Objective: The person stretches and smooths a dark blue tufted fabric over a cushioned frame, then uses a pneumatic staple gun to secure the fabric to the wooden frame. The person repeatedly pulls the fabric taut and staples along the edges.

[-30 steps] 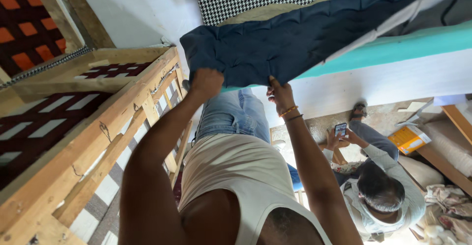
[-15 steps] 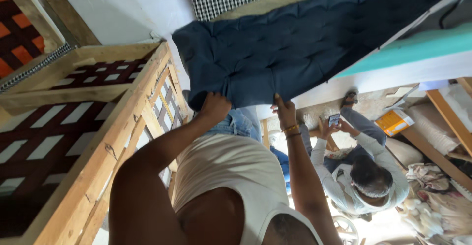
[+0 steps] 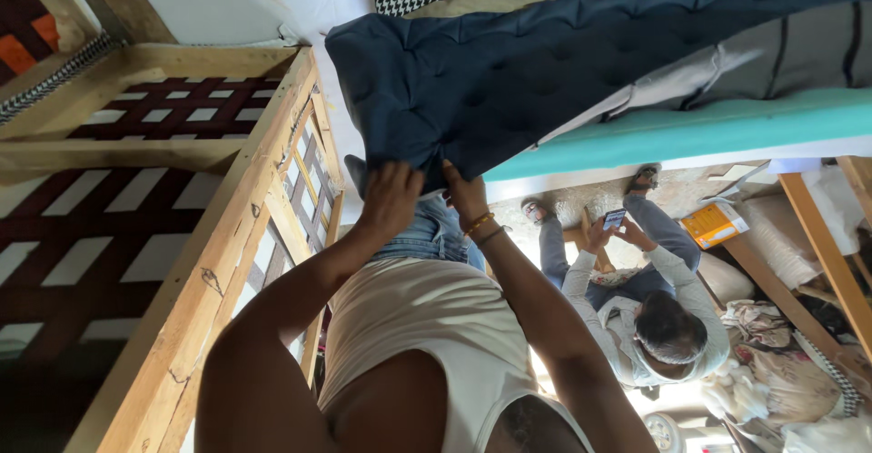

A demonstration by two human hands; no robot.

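Note:
A dark blue tufted cushion cover (image 3: 545, 71) hangs over a teal foam slab (image 3: 690, 130). My left hand (image 3: 391, 200) and my right hand (image 3: 466, 197), which wears bracelets at the wrist, both grip the cover's lower corner side by side. My white top and jeans fill the view below them. Part of the cover's corner is hidden behind my fingers.
A wooden sofa frame (image 3: 227, 262) with dark red and white webbing stands at the left. A person in grey (image 3: 654, 317) sits on the floor at the right, holding a phone (image 3: 614, 219). Beside them lie a yellow box (image 3: 713, 224), wooden planks (image 3: 817, 253) and cloth scraps (image 3: 772, 362).
Both my hands have come down and closer together on the cover's corner. The blue cover now hangs lower in view. The seated person still looks at the phone.

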